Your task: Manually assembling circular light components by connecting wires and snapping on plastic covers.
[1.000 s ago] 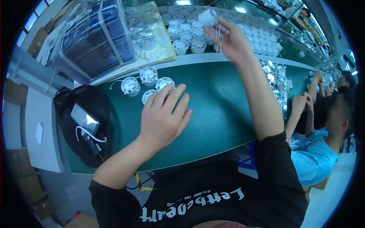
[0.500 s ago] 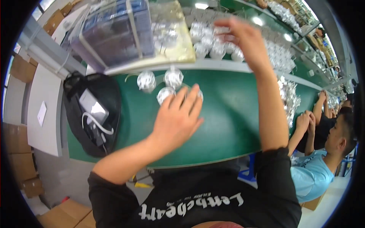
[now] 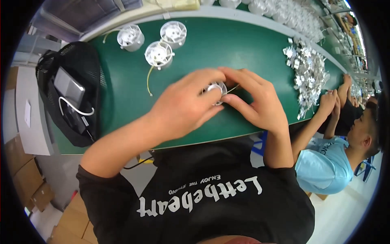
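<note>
Close to the table's front, both my hands meet around a white round plastic housing (image 3: 219, 86) with spokes and a thin wire. My left hand (image 3: 185, 101) grips it, its curled fingers covering much of the part. Thumb and fingers of my right hand (image 3: 258, 97) close on its right side, by the wire. Farther off to the left stand three similar housings: one at left (image 3: 131, 37), another at right (image 3: 173, 34), and a nearer one (image 3: 159, 54) with a pale yellow wire trailing onto the table.
A black mesh bag (image 3: 79, 97) with a phone-like device and white cable lies at the left of the green table (image 3: 239, 49). At right is a heap of shiny silver pieces (image 3: 304, 73). Clear rounded parts (image 3: 284, 14) line the back. A co-worker (image 3: 329, 162) sits at right.
My right hand has come down from the clear parts at the back to meet my left. My left hand has left the group of housings and holds one nearer me. The view has tilted down.
</note>
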{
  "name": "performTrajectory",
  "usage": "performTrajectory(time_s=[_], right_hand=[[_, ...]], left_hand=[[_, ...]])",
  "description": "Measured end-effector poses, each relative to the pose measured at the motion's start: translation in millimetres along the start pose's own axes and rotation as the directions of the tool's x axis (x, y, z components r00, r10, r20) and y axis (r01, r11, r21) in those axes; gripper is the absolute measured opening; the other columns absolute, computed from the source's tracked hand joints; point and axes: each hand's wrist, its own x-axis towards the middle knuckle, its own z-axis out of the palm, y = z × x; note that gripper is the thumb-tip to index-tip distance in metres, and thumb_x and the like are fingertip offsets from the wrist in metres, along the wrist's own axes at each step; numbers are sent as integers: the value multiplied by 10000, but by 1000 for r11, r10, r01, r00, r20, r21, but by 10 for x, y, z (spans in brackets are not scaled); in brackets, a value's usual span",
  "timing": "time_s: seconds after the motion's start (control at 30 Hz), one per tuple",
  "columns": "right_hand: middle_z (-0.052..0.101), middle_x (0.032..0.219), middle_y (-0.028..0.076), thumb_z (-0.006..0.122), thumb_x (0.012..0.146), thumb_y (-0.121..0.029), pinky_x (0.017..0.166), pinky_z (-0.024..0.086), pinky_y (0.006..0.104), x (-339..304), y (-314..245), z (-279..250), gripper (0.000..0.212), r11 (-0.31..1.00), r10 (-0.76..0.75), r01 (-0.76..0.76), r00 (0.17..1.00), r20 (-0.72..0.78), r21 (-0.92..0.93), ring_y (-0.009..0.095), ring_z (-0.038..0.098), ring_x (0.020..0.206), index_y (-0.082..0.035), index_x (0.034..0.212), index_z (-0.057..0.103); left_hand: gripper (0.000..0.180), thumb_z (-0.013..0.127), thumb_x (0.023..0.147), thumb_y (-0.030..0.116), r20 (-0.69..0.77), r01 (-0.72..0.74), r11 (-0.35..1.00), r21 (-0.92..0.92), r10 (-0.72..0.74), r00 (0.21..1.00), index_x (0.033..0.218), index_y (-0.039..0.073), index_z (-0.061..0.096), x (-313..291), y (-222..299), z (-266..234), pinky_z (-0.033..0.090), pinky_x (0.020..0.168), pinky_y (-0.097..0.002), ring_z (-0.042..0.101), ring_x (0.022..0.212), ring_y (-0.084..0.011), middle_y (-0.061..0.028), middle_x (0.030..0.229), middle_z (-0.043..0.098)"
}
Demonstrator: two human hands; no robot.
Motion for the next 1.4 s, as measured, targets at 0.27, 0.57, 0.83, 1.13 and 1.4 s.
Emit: performTrajectory(time_s=[0.27, 0.57, 0.83, 1.13, 1.4], right_hand=[[658, 856, 109, 772, 915, 24, 619, 502, 343, -266, 145, 163, 175, 998, 21, -25, 997, -78, -57, 266, 623, 682, -12, 1071, 703], [678, 865, 118, 761, 947, -85, 616, 504, 392, -485, -7, 258, 140, 968, 81, -46, 987, 137, -245, 304, 658, 708, -26, 1050, 687], [763, 1200, 96, 726, 996, -165, 885, 589, 446, -32, 517, -797, 235, 581, -44, -283, 925, -377, -763, 329, 743, 1033, -112, 1218, 783], [774, 1155, 145, 720, 981, -159, 909, 579, 475, 89, 1039, -1240, 186, 265, 487, -585, 767, -418, -766, 378, 743, 1039, -74, 1134, 784], [767, 1014, 142, 694, 999, -64, 795, 561, 376, 283, 692, -907, 105, 614, -105, -277, 900, -424, -739, 325, 729, 875, -23, 1075, 754]], left_hand=[[545, 922, 733, 52, 54, 205, 972, -119, -199, 978, 1244, 41, 733, 42, -19, 14, 586, 850, -409, 704, 1044, -321, -115, 1251, 711], [680, 950, 665, 64, 107, 62, 996, 66, -69, 992, 1308, 41, 729, 11, -82, 2, 575, 850, -394, 692, 1012, -304, -108, 1215, 733], [615, 920, 736, 141, 81, 27, 999, 33, -30, 996, 1304, 39, 710, 48, -63, 4, 567, 856, -407, 665, 1011, -295, -83, 1240, 723], [592, 854, 782, 120, 100, 22, 999, 42, -26, 995, 1345, 36, 691, 46, -106, 48, 570, 865, -402, 663, 1028, -294, -84, 1262, 725], [612, 882, 806, 164, 71, 45, 999, -4, -45, 996, 1368, 37, 676, 31, -104, 2, 571, 875, -405, 669, 1055, -297, -116, 1314, 696]])
